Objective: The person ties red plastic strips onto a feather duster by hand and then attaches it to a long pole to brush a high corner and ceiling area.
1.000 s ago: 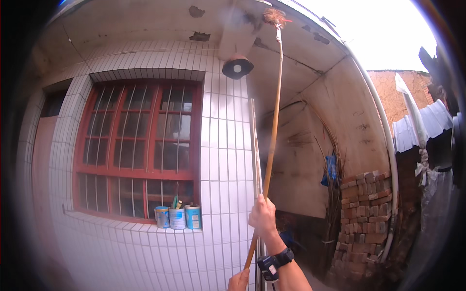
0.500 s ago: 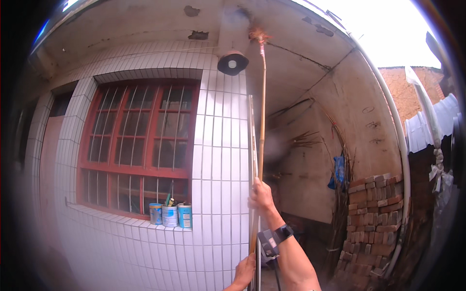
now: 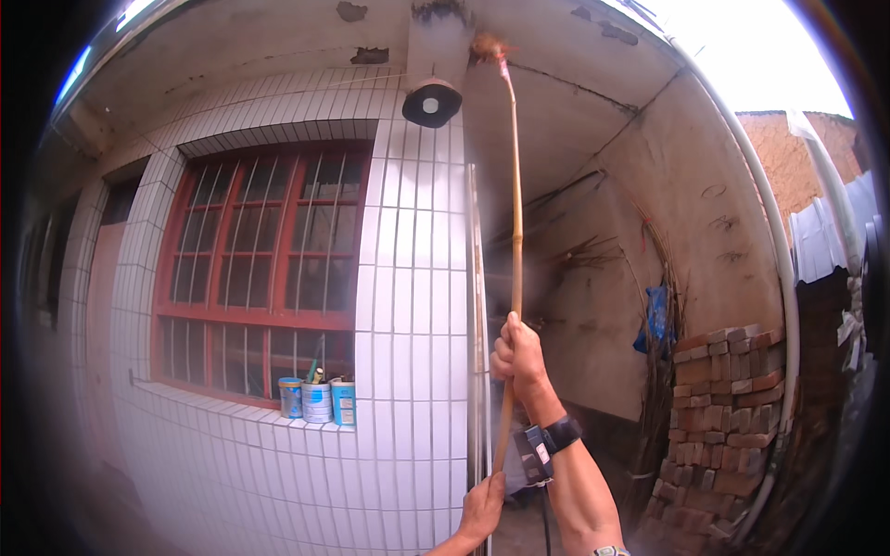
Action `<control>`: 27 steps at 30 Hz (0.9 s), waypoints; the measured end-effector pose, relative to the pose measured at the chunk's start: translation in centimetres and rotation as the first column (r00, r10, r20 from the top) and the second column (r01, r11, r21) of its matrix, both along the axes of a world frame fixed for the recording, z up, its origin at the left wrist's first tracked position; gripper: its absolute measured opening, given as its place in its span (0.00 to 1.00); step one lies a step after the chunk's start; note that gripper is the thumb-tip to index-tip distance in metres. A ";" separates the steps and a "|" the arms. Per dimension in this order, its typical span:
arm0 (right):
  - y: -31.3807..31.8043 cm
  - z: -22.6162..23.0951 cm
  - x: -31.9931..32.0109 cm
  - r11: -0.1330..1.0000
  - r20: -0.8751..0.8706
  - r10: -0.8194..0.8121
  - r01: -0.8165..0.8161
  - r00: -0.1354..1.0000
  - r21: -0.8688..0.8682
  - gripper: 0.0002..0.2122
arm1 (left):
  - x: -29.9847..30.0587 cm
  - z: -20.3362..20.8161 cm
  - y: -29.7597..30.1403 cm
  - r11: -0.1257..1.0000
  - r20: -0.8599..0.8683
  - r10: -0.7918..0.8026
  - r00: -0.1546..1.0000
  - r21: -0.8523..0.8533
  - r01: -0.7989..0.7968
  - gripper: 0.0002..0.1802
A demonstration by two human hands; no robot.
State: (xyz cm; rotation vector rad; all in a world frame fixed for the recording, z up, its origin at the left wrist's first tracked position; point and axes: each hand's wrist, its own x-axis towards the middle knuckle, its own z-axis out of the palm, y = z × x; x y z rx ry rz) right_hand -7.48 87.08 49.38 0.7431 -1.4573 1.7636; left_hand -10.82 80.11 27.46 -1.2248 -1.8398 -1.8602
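A long bamboo pole stands nearly upright in front of me, leaning slightly left at its top. Bound to its upper end is an orange-brown bristly broom head, blurred, up by the ceiling beside a beam; whether it touches cannot be told. My right hand, the higher one, is closed round the pole. A dark strap with a small box-like device circles that wrist. Lower down, my left hand is closed round the pole's lower part. The pole's bottom end is hidden.
A dark-shaded lamp hangs left of the broom head. Several cans stand on the sill of a red barred window. White tiles cover the pillar. At right are stacked bricks, a blue bag and a pipe.
Both hands and the pole's lower part have shifted right, away from the pillar edge. My right hand sits slightly higher in view. The broom head stays near the beam; the whole view has shifted a little.
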 end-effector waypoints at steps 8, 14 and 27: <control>-0.3 -0.2 -3.3 0.996 0.012 0.087 -0.088 0.996 0.020 0.17 | -2.5 0.3 -0.2 0.992 -0.054 0.096 0.994 0.090 -0.090 0.26; 2.6 -0.8 -7.0 0.966 0.049 0.257 -0.257 0.965 -0.002 0.15 | -4.6 -0.5 0.9 0.979 0.087 0.199 0.976 -0.057 -0.194 0.30; 12.9 -0.7 -6.0 0.903 0.099 0.430 -0.425 0.897 -0.068 0.15 | 1.7 0.6 10.9 0.971 0.207 0.206 0.956 0.079 -0.227 0.24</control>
